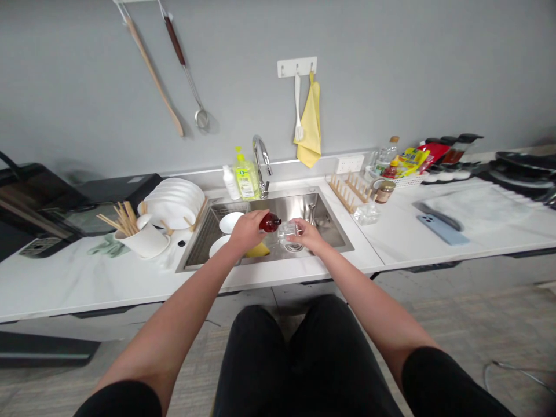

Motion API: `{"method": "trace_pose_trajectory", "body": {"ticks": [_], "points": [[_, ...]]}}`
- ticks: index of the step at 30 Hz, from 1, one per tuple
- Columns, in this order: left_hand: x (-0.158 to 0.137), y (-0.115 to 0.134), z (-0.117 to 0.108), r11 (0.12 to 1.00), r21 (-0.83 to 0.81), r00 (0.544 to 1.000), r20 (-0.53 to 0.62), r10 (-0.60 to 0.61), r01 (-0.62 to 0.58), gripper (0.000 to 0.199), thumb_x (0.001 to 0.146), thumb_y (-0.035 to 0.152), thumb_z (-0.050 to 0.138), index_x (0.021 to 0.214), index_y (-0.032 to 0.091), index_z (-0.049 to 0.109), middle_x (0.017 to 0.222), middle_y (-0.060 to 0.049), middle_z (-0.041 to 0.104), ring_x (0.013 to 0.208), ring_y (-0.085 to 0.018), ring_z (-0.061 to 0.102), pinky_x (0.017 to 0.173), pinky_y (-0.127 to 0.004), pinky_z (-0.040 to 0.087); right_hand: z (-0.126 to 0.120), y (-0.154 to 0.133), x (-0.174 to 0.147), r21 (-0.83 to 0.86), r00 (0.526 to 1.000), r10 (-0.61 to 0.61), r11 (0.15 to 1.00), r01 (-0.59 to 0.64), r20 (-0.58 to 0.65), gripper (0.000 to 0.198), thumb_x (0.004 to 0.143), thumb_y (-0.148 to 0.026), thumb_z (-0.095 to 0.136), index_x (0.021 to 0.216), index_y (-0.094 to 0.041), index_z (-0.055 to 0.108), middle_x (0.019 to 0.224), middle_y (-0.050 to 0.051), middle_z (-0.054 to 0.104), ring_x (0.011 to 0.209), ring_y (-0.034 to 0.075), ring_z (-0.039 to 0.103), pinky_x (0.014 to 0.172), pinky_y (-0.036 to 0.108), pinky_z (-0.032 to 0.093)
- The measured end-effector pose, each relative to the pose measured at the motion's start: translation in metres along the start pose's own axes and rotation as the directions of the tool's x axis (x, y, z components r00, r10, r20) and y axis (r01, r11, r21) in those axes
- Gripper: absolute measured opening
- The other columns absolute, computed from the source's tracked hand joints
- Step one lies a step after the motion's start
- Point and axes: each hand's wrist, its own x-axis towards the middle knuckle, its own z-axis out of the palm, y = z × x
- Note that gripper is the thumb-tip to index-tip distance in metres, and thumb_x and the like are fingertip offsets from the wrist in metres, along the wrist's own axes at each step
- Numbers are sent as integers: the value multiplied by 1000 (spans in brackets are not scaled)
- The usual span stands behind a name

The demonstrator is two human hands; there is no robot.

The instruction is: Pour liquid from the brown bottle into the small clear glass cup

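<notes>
Where white bowls (230,222) sit at left in the sink (335,236), the left hand (247,233) is closed around a dark red bottle (270,222), tipped with its neck pointing right. Just beside that neck, above the sink, the right hand (309,234) curls round a clear container (286,230), apparently a glass; farther right stands a wooden rack (343,196).

Left hand (249,230) is gripping, curled, near the right hand (308,235), which is also gripping; left arm (186,298) and right arm (369,289) are slanting inward behind them.
</notes>
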Motion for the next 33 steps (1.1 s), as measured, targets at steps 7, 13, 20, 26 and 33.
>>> {"method": "trace_pose_trajectory", "body": {"ticks": [7, 13, 20, 26, 33], "points": [[10, -4, 3, 990, 138, 999, 42, 30, -35, 78, 89, 12, 72, 165, 23, 61, 164, -14, 70, 149, -37, 66, 129, -58, 45, 3, 23, 13, -82, 1000, -14, 997, 14, 12, 66, 68, -45, 102, 125, -27, 75, 121, 3, 82, 104, 28, 77, 94, 40, 60], [16, -5, 2, 978, 182, 993, 85, 84, -98, 77, 90, 9, 68, 165, 24, 61, 165, -15, 68, 151, -37, 63, 128, -58, 42, 2, 32, 16, -140, 1000, 12, 990, -14, -13, 69, 66, -47, 103, 126, -28, 75, 122, 3, 83, 104, 28, 77, 96, 42, 62], [21, -5, 2, 960, 232, 987, 79, 140, -155, 72, 97, 9, 60, 167, 24, 61, 164, -15, 69, 153, -38, 60, 129, -62, 38, 4, 26, 15, -145, 999, 23, 989, -26, -27, 68, 65, -46, 103, 124, -27, 77, 120, 4, 82, 102, 28, 76, 96, 42, 61], [23, -5, 2, 956, 219, 980, 85, 181, -195, 71, 98, 8, 56, 166, 25, 63, 163, -16, 70, 154, -39, 59, 130, -64, 38, 5, 24, 13, -153, 999, 39, 987, -44, -33, 70, 63, -49, 103, 125, -28, 77, 121, 3, 82, 104, 28, 74, 99, 44, 60], [26, -3, -3, 945, 218, 969, 100, 227, -244, 72, 98, 7, 53, 167, 28, 63, 163, -16, 69, 158, -39, 56, 133, -65, 35, 4, 26, 13, -157, 999, 33, 987, -38, -37, 70, 62, -49, 103, 124, -28, 77, 119, 2, 82, 103, 28, 74, 99, 43, 60]]}}
